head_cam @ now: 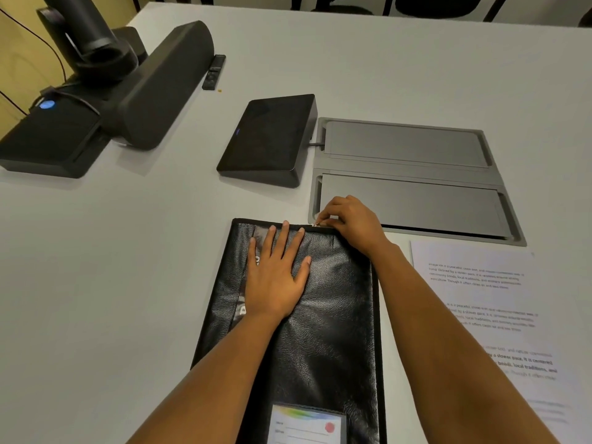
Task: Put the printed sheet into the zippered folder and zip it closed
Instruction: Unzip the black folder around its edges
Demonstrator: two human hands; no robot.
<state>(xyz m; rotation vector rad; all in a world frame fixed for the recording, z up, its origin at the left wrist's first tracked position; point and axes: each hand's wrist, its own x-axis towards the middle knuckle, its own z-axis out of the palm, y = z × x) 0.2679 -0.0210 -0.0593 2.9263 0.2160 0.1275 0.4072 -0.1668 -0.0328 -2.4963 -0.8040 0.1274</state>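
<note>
Folder (336,315): black, leather-grained, lying flat at lower centre of frame.
Sheet (487,296): white, printed, lying flat at lower right.

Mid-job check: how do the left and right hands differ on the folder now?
The left hand lies flat, fingers spread, pressing on the folder; the right hand is curled, pinching the zipper pull. The left hand sits on the cover's upper part; the right hand is at its far edge. Both touch the folder; neither touches the printed sheet.

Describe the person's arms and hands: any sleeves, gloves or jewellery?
Both forearms are bare up to the frame edge, no sleeves in view. The left hand and right hand wear no gloves; no watch, bracelet or ring shows.
</note>
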